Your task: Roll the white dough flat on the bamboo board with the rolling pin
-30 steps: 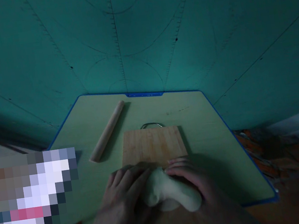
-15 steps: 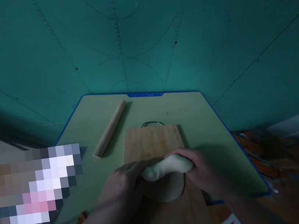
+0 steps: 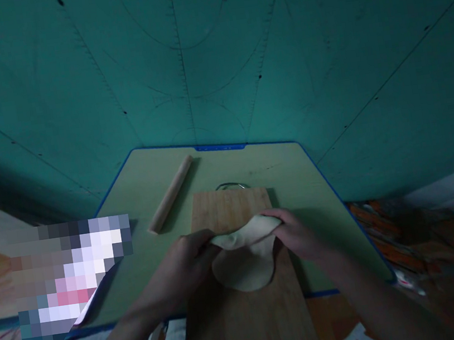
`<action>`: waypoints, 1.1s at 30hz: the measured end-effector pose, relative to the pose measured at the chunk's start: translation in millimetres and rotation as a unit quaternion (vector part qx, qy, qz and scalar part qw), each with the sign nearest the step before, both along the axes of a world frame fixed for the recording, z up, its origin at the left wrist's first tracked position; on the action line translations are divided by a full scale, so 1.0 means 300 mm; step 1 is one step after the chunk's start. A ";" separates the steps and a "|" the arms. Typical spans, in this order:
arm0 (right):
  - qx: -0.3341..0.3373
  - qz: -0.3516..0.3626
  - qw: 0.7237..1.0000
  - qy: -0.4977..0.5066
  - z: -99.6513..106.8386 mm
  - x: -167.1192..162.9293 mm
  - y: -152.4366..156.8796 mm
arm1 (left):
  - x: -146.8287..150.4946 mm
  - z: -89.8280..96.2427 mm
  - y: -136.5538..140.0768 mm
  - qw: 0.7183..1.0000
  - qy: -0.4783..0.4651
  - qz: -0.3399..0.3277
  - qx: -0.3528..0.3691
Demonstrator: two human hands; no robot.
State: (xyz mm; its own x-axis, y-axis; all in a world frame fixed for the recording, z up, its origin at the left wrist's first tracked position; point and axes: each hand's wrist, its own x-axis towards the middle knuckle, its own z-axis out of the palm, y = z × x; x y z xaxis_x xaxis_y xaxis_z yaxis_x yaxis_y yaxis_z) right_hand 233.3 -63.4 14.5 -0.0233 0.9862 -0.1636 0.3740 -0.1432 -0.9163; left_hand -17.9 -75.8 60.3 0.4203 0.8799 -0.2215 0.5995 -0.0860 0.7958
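Dough point(image 3: 245, 269) is held over a wooden cutting board point(image 3: 249, 330), its near part spread as a rounded sheet, its far edge gathered into a fold. The fold's left end is pinched between thumb and fingers by the left hand point(image 3: 191, 256); its right end is pinched likewise by the right hand point(image 3: 297, 233). The board, fitted with a metal handle point(image 3: 244, 185) at its far end, is laid on a pale, blue-edged table point(image 3: 319, 224). To its left, a rolling pin point(image 3: 171, 194) is placed. Beyond, a green wall point(image 3: 212, 65) is marked with lines.
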 end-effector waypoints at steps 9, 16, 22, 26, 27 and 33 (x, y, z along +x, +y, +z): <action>-0.094 -0.075 0.988 0.099 -0.004 -0.008 0.017 | 0.010 -0.004 0.021 0.997 -0.058 0.032 -0.042; -0.099 -0.077 0.984 0.129 -0.021 -0.007 0.026 | 0.006 -0.017 0.033 0.979 -0.136 0.059 -0.138; -0.118 -0.068 0.974 0.179 -0.009 -0.011 0.031 | 0.001 -0.032 0.034 0.968 -0.163 0.081 -0.175; -0.120 -0.073 0.973 0.185 -0.016 -0.004 0.033 | -0.002 -0.025 0.034 0.961 -0.180 0.088 -0.193; -0.122 -0.078 0.972 0.184 -0.018 -0.002 0.034 | -0.001 -0.021 0.034 0.960 -0.180 0.090 -0.195; -0.108 -0.073 0.972 0.197 -0.024 0.000 0.038 | 0.006 -0.009 0.028 0.950 -0.203 0.104 -0.213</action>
State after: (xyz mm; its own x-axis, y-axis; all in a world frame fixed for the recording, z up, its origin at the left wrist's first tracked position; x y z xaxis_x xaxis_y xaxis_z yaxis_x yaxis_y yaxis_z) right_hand 233.3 -51.9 7.3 0.0108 0.9274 -0.3738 -0.0374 -0.3732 -0.9270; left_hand -16.0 -67.3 57.7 0.3733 0.8206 -0.4327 0.2044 0.3822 0.9012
